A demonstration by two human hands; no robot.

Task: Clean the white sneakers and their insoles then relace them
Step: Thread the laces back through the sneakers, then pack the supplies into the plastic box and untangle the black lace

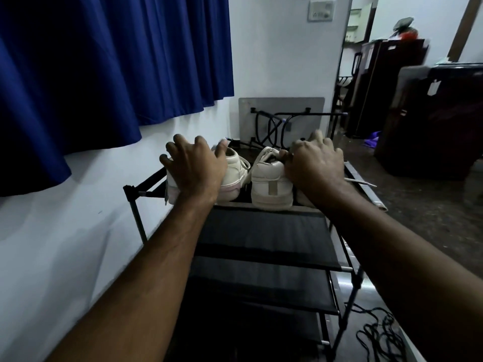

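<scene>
White leather is under both your palms: the pair of sneakers sits on the top shelf of the black fabric shoe rack (264,236), heels toward you, toes pointing away to twelve o'clock. That heel-to-toe line is what your lift turns on, since each shoe's long axis runs straight out along your forearm.

Your left hand (194,167) lies over the left sneaker (232,176), fingers spread and curled down round its heel and collar, thumb at the tongue side near one o'clock of the hand. It looks like a grip, though the fingertips on the far side are hidden.

Your right hand (315,165) covers the outer side of the right sneaker (271,186), fingers curled over the collar and laces at about twelve o'clock. The heel panel with its grey tab shows bare at nine o'clock of that hand. A loose lace end (360,182) trails off to three o'clock across the rack's side rail.

Each hand has its own shoe, so neither needs to cross. I judge the pick-up barely begun; both soles appear to sit on the shelf. Draw them back toward six o'clock, and mind the trailing lace snagging on the rail.
</scene>
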